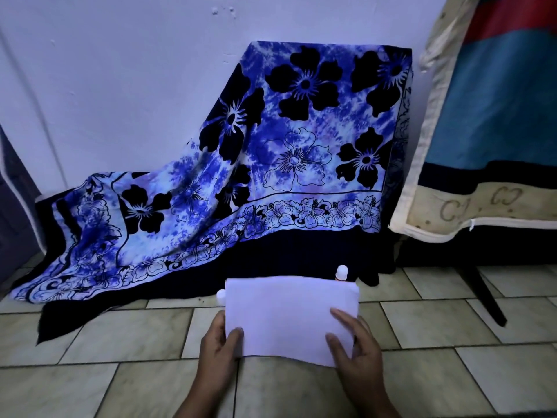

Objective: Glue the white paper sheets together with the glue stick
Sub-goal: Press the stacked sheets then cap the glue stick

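A white paper sheet is held tilted up above the tiled floor, in the lower middle of the head view. My left hand grips its lower left edge, thumb on the front. My right hand grips its lower right corner, fingers on the front. I cannot tell whether this is one sheet or more. A white rounded cap of what may be the glue stick shows just over the paper's top right edge. Another small white rounded object peeks out at the paper's upper left edge. The rest of both is hidden behind the paper.
A blue floral cloth drapes over something against the wall, spilling onto the pale tiled floor. At right stands a padded piece with red, blue and cream fabric on a dark leg.
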